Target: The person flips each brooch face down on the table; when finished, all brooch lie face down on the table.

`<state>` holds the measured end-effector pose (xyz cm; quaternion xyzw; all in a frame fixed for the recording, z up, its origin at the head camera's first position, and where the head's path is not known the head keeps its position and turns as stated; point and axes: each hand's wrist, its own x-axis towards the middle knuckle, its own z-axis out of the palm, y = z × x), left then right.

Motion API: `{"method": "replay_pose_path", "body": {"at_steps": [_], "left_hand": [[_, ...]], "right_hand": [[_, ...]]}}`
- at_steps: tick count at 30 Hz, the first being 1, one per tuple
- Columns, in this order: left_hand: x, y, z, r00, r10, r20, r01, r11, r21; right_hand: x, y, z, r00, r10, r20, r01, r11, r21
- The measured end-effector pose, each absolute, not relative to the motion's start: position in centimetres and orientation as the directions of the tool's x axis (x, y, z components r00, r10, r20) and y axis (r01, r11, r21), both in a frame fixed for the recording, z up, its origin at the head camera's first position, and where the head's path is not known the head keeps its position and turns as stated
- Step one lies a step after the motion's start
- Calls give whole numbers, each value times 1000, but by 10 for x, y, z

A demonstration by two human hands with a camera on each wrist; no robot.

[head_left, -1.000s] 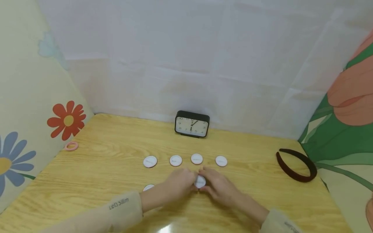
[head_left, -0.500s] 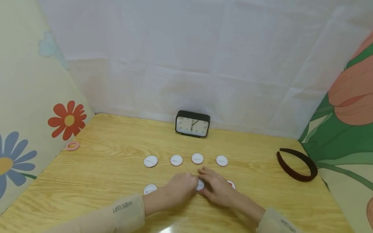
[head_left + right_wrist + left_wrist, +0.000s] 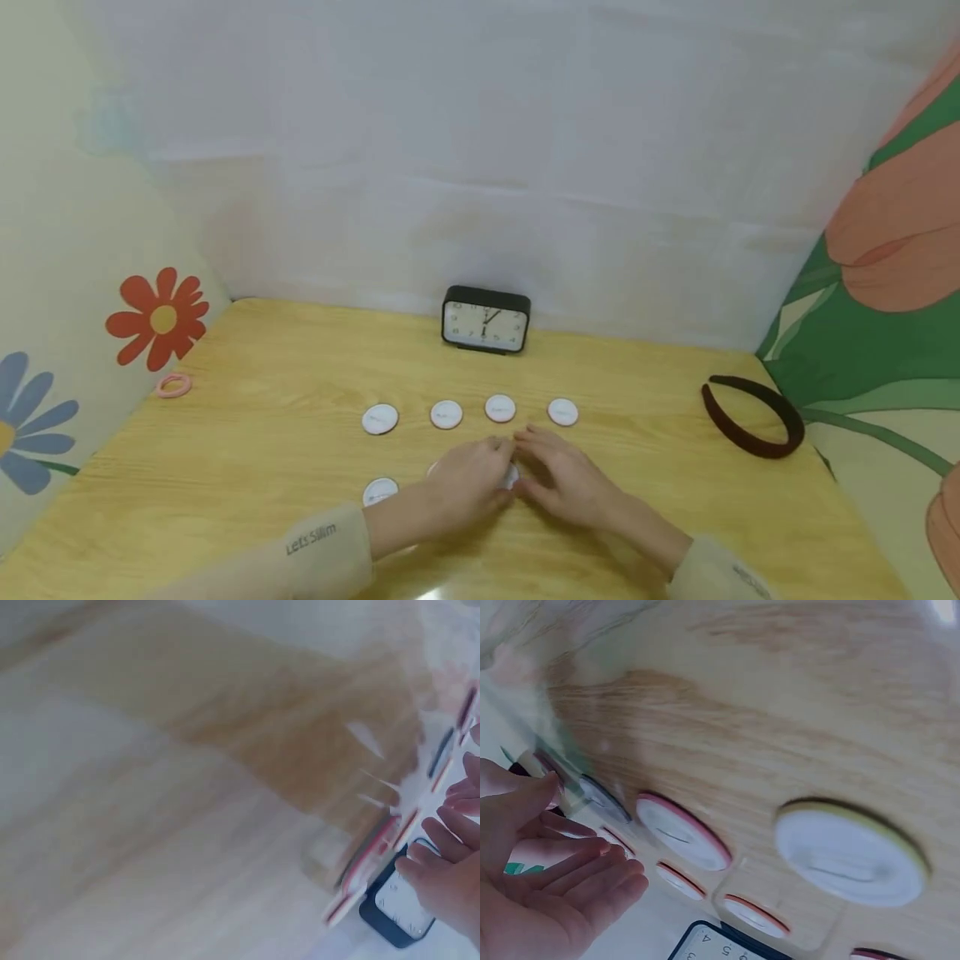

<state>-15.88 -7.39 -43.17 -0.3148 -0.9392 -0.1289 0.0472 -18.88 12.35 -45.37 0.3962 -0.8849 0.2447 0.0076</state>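
Note:
My left hand [image 3: 471, 483] and right hand [image 3: 572, 482] stand close together over the table, fingertips almost meeting. Between them a round white disc [image 3: 512, 477] lies partly covered by the left hand. In the left wrist view the left hand's fingers [image 3: 619, 881] are loosely extended, beside a dark-rimmed disc [image 3: 604, 799] on the table. The right hand [image 3: 454, 874] shows relaxed fingers in the right wrist view, near the row of discs. A pink-rimmed disc [image 3: 682, 832] and a yellow-rimmed disc [image 3: 851, 855], each with a short line across, lie on the wood.
Beyond the hands lies a row of several white discs [image 3: 500, 408]. A black alarm clock [image 3: 485, 320] stands at the back. At right is a dark headband [image 3: 753, 446], at far left a pink ring [image 3: 173, 385]. A white cloth [image 3: 375, 167] hangs behind the wooden table [image 3: 300, 367].
The disc that was between the fingers of both hands is now lower and more covered by the left hand. A red-marked disc seen beside the right hand is now hidden. The view shifts slightly.

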Motion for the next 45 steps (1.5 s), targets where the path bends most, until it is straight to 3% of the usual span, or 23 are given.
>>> {"method": "replay_pose_path", "body": {"at_steps": [5,9,16,26,33,38,45], "left_hand": [[-162,-67,-430,-783,576,234,619,760,199],[-166,-50,-435,-761,602,244,645,742,181],[-171,-22,-444,-788,587,188,616,749,243],[-172,-12,-449,-798,599,71,596,767,238],[-170,-7,-444,-785,613,86,618,765,183],[-170,-7,-443,-793,595,132,609,764,213],[-175,-9,-443,-801,562,207,597,724,345]], "right_hand": [[-198,132,-450,-663,-710,238,-731,544,-412],[-200,150,-446,-696,-690,200,-700,588,-406],[-203,181,-441,-771,-630,94,-604,675,-424],[-204,197,-443,-737,-675,-42,-568,652,-502],[-208,196,-444,-708,-706,23,-647,635,-422],[-209,193,-449,-661,-733,159,-734,588,-341],[-207,194,-443,-698,-687,202,-686,563,-461]]}}
